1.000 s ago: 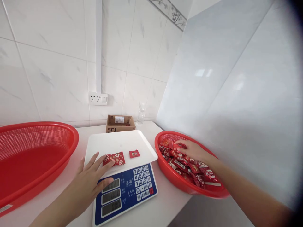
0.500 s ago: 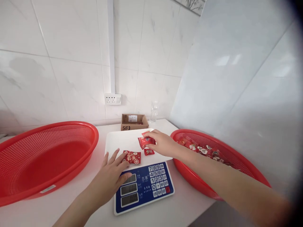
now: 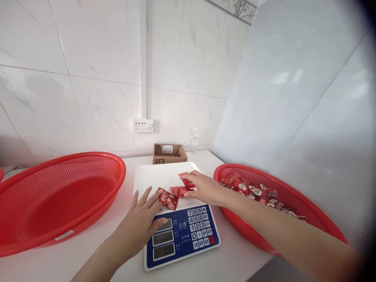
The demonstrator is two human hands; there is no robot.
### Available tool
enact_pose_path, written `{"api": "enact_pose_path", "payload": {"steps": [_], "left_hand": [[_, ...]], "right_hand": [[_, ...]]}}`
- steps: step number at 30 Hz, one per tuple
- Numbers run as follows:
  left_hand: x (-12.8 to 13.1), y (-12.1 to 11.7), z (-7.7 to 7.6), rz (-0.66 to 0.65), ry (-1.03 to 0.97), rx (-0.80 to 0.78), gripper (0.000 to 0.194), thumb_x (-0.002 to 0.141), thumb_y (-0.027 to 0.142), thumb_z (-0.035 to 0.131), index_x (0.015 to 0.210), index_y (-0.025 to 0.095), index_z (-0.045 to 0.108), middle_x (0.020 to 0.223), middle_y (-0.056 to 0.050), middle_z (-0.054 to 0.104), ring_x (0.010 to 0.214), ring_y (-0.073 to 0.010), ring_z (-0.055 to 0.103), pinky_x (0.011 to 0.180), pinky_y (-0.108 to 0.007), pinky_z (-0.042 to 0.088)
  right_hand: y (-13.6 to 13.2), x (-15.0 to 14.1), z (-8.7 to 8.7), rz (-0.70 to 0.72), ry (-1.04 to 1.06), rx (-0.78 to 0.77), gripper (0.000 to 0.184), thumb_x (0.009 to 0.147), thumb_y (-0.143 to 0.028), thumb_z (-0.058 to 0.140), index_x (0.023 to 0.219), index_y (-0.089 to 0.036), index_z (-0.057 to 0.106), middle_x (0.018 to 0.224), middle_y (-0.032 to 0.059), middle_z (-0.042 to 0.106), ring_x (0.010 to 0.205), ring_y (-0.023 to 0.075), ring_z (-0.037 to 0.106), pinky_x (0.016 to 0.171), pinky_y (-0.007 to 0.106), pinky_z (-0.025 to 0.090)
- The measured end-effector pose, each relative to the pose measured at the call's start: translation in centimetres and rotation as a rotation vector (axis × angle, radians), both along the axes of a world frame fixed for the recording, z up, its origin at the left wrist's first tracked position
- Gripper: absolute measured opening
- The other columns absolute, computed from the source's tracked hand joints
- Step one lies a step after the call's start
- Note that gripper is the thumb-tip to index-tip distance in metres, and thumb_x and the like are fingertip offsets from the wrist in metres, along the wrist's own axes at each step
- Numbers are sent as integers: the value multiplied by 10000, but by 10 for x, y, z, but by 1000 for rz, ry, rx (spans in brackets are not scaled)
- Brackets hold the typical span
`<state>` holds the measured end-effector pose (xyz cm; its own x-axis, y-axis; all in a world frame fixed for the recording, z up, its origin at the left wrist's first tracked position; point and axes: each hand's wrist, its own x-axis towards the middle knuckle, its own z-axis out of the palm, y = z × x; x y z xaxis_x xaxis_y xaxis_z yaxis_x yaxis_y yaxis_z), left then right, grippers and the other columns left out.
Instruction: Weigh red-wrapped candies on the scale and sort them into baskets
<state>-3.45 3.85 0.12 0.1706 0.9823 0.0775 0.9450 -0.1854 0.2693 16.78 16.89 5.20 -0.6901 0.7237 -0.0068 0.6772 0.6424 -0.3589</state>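
Observation:
A kitchen-type electronic scale (image 3: 182, 250) with a white weighing plate (image 3: 155, 172) and a blue keypad panel stands before me. My left hand (image 3: 141, 219) is open, fingers spread over the plate's left front corner. Its fingertips touch a red printed snack packet (image 3: 168, 199), and the thumb lies over the top display. On the plate's right side my right hand (image 3: 207, 188) has its fingers and thumb curled around a red snack packet (image 3: 186, 179), partly hidden by the fingers. Another red packet (image 3: 178, 191) lies just under it, by the thumb.
At the right, a red oval basket (image 3: 235, 167) holds many red packets (image 3: 255, 190). A larger red basket (image 3: 114, 162) stands at the left. Behind the scale are a cardboard box (image 3: 169, 159) and a clear plastic bottle (image 3: 194, 141), against the tiled wall.
My right hand has lowered toward the plate with its packet. The packet by my left hand has turned askew, and the packets now lie closer together. The view has shifted slightly.

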Motion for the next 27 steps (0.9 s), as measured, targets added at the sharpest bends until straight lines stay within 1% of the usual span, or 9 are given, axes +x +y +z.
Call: {"api": "enact_pose_path", "payload": {"steps": [4, 6, 8, 11, 14, 17, 21, 24, 27], "left_hand": [[2, 0, 1, -2, 22, -13, 473, 930, 538, 295, 1165, 239, 577, 1515, -25, 302, 1426, -303, 75, 1125, -607, 156], [2, -1, 2, -3, 30, -13, 479, 930, 543, 290, 1160, 234, 575, 1514, -26, 304, 1427, -302, 72, 1128, -602, 156], [2, -1, 3, -6, 40, -10, 490, 929, 551, 280, 1163, 231, 569, 1512, -29, 308, 1427, -302, 73, 1127, -605, 156], [1, -1, 3, -4, 60, -14, 502, 932, 550, 265, 1167, 223, 564, 1509, -32, 318, 1429, -296, 72, 1130, -600, 158], [-1, -1, 2, -5, 64, -1, 500, 935, 541, 273, 1201, 217, 544, 1504, -37, 330, 1429, -291, 82, 1131, -595, 166], [-2, 0, 1, -7, 53, 13, 490, 933, 543, 279, 1148, 213, 570, 1494, -35, 351, 1428, -294, 94, 1132, -595, 166], [-2, 0, 0, -13, 35, 46, 478, 931, 543, 286, 1115, 220, 587, 1476, -34, 385, 1423, -303, 123, 1123, -607, 178], [-4, -1, -1, -20, 30, 51, 477, 932, 537, 292, 1107, 218, 601, 1462, -42, 406, 1418, -315, 139, 1116, -619, 181], [-6, 0, -3, -16, 27, 64, 491, 931, 538, 295, 1160, 222, 591, 1462, -49, 404, 1416, -317, 144, 1112, -620, 192]], "right_hand": [[-1, -12, -9, 19, -36, 164, 465, 850, -238, 547, 1309, -275, 478, 1294, 85, 500, 1096, 251, 568, 877, 358, 438], [1, -19, -14, 27, -32, 234, 451, 854, -215, 526, 1299, -276, 484, 1288, 86, 495, 1081, 251, 574, 851, 351, 444], [3, -24, -17, 31, 3, 256, 454, 855, -211, 514, 1303, -273, 475, 1281, 87, 494, 1085, 250, 569, 835, 347, 451], [6, -23, -18, 9, 83, 224, 456, 868, -193, 475, 1320, -251, 457, 1275, 92, 501, 1085, 240, 564, 851, 363, 454], [5, -14, -12, -26, 189, 169, 442, 866, -156, 457, 1301, -229, 481, 1264, 90, 529, 1097, 215, 557, 903, 362, 440], [1, -2, -7, -46, 263, 80, 417, 850, -152, 478, 1260, -217, 524, 1259, 75, 573, 1098, 197, 563, 939, 351, 431], [-6, 9, -6, -32, 207, -65, 446, 830, -190, 506, 1275, -215, 534, 1301, 57, 582, 996, 191, 622, 925, 358, 456], [-6, 18, -6, -60, 140, -62, 461, 824, -234, 524, 1282, -191, 543, 1322, 77, 565, 1000, 200, 623, 916, 352, 467], [1, 36, 1, -151, 108, -32, 442, 835, -261, 525, 1270, -181, 552, 1306, 84, 575, 1002, 200, 623, 885, 333, 484]]}}
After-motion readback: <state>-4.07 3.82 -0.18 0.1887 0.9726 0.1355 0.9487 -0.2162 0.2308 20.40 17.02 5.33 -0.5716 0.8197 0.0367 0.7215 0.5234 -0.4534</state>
